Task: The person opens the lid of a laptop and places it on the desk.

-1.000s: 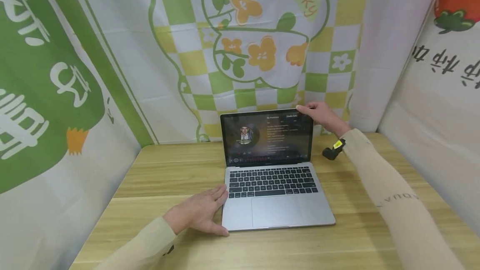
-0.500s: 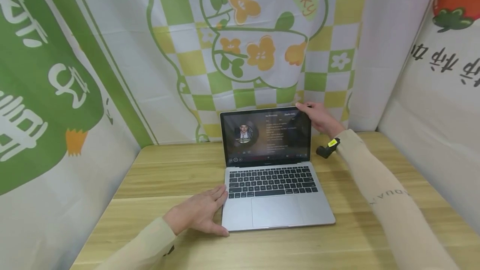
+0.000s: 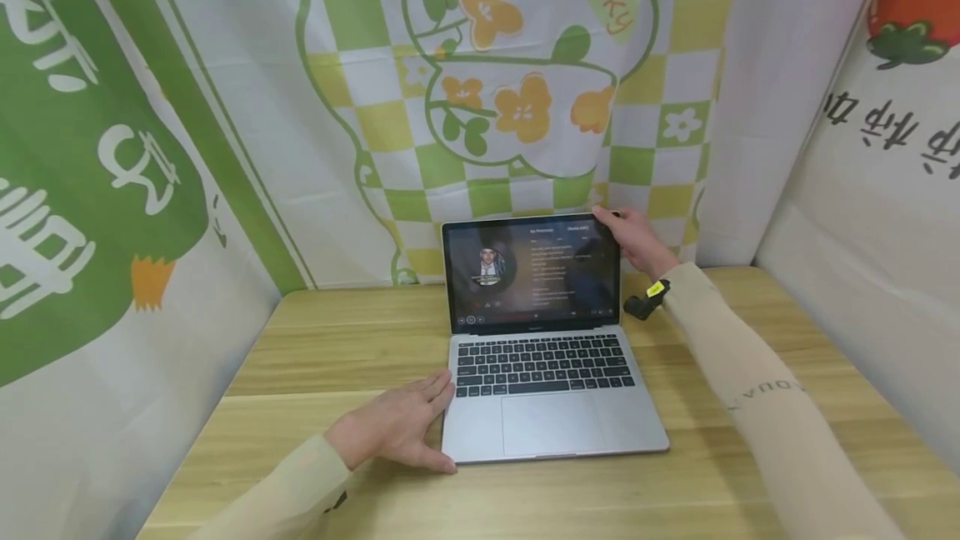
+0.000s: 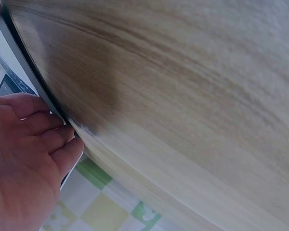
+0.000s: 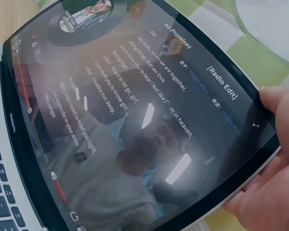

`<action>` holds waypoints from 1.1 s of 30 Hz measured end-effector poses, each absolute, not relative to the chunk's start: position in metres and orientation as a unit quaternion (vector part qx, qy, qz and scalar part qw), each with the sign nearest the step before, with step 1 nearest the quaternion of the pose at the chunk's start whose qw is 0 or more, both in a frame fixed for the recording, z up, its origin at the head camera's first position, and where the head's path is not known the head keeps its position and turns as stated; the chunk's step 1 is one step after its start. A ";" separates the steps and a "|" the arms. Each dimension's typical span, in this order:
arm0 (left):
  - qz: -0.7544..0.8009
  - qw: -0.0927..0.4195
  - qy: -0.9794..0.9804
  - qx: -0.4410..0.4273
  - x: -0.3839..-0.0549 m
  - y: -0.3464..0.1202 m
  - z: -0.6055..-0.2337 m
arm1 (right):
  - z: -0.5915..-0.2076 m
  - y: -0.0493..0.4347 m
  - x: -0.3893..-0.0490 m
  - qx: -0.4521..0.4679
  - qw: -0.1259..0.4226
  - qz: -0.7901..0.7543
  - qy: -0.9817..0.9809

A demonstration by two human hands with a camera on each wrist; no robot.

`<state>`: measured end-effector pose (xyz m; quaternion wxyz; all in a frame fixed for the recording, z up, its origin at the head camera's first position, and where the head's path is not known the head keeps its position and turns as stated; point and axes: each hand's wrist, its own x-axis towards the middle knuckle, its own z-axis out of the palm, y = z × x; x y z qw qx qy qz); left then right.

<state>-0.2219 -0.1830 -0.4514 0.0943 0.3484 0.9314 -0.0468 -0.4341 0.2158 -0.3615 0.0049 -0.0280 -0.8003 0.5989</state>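
An unfolded silver laptop (image 3: 551, 423) lies on the wooden table, its lit dark screen (image 3: 555, 273) facing me. My right hand (image 3: 636, 238) grips the lid's upper right corner. In the right wrist view, the thumb of the right hand (image 5: 284, 139) lies at the front of the bezel, and fingers reach behind the lid. My left hand (image 3: 397, 426) rests against the base's left side, with the thumb near the front corner. In the left wrist view, the fingertips of the left hand (image 4: 29, 154) touch the laptop's edge. Song lyrics fill the screen (image 5: 135, 106).
The wooden table (image 3: 337, 332) reaches back to a patterned cloth (image 3: 420, 148) hanging behind the laptop. Printed cloth walls (image 3: 847, 215) stand to the left and right. A black wrist device (image 3: 647, 302) hangs at the right cuff.
The lid has tilted slightly backward under my right hand, and the right forearm has shifted a little left. My left hand and the laptop's base have stayed nearly still.
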 end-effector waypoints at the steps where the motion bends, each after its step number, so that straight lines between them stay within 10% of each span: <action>1: -0.047 0.094 0.931 0.349 -0.222 -0.183 -0.451 | -0.361 0.216 -0.434 -0.032 0.000 0.592 -0.805; 33: -0.040 0.100 0.934 0.340 -0.219 -0.185 -0.448 | -0.356 0.216 -0.438 -0.051 -0.055 0.564 -0.822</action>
